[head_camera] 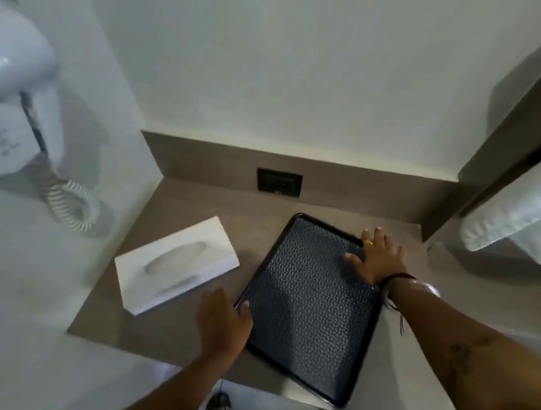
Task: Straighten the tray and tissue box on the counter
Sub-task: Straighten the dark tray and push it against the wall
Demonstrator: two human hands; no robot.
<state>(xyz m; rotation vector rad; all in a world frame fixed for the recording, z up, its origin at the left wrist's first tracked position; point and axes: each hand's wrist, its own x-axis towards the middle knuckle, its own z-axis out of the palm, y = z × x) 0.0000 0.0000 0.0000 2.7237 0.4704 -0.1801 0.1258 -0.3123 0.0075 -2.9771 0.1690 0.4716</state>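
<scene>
two hands are on the dark tray (pixel 307 310), which lies skewed on the brown table (pixel 195 203), its near corner jutting past the front edge. the right hand (pixel 378 258) lies spread and flat over the far right rim, fingers splayed with the thumb on the patterned floor of the tray, gripping nothing. the left hand (pixel 225 326) rests at the left rim near the front, thumb tip on the rim; whether the other fingers curl under the edge cannot be told.

the tray looks stiff, shallow and light, with a low lip, so it should turn as one piece by sliding; pressing at opposite rims, as now, seems the sensible hold. its textured floor probably gives the palm some grip.

the white tissue box (pixel 176 266) sits just beside the tray's left side, also at an angle, not touching it. it looks rigid and light, best pushed by its long sides.

open table lies behind the tray up to the low backsplash with its dark socket (pixel 279 182). the left wall, with a hair dryer (pixel 5 90) and coiled cord (pixel 70 202), hems in the box's side.
</scene>
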